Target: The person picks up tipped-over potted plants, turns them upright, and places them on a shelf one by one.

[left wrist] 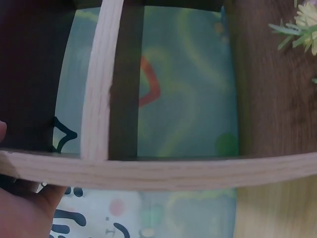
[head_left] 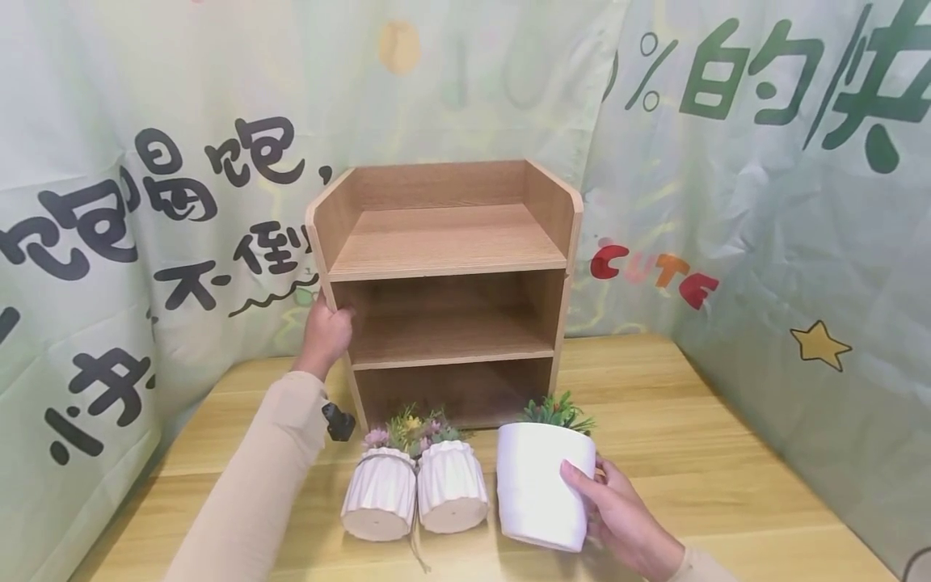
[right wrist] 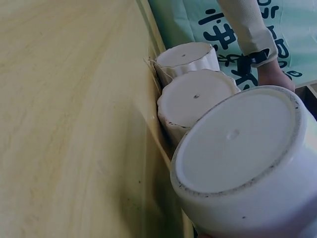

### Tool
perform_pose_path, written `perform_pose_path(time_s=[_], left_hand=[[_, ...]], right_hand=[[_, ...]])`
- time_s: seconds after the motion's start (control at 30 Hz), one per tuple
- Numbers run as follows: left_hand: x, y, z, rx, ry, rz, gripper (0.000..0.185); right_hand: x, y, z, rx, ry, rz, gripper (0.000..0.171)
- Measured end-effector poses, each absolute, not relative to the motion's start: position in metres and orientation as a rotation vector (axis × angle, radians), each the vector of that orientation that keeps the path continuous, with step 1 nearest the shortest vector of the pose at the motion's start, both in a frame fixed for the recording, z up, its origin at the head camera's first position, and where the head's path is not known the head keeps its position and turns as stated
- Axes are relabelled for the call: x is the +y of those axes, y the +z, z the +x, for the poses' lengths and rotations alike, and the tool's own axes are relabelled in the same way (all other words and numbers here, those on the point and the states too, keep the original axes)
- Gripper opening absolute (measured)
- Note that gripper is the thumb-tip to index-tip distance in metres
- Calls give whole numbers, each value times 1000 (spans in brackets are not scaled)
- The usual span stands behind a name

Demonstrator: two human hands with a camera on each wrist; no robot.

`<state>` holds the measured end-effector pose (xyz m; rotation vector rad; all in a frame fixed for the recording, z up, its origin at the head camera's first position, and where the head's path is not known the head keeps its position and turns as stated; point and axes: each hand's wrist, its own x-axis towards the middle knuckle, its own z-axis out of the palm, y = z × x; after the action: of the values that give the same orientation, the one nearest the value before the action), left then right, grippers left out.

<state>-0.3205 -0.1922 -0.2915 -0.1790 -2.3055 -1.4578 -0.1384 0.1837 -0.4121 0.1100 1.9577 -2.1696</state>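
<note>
A wooden shelf unit (head_left: 444, 263) with an open top tray and two compartments stands on the table. My left hand (head_left: 327, 331) grips its left side panel, thumb on the inner side; in the left wrist view the hand (left wrist: 29, 208) is partly hidden behind the panel's edge (left wrist: 163, 173). With my right hand (head_left: 625, 513) I hold a smooth white pot (head_left: 541, 485) with a green plant (head_left: 558, 412), its underside (right wrist: 237, 141) facing the right wrist camera. Left of it, two ribbed white flowerpots (head_left: 380, 493) lie tipped, bases towards me, flowers (head_left: 414, 428) towards the shelf.
The wood-grain table (head_left: 698, 461) extends to both sides of the shelf. Printed cloth (head_left: 465, 89) hangs behind and along both sides. A string (head_left: 416, 541) trails from between the ribbed pots. A black camera (head_left: 339, 422) is on my left wrist.
</note>
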Motion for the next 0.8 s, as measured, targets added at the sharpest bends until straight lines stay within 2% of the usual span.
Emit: perform_pose_path(time_s=[0.47,0.8], left_hand=[[-182,-299,-319,-2118,-1480,-55,42],[-178,-300,-321,-2063,-1482,-47,43]], right_hand=[[176,-399,-133,2118,-2231,153,80],[177,-390,-131,2229,-2227,123,83]])
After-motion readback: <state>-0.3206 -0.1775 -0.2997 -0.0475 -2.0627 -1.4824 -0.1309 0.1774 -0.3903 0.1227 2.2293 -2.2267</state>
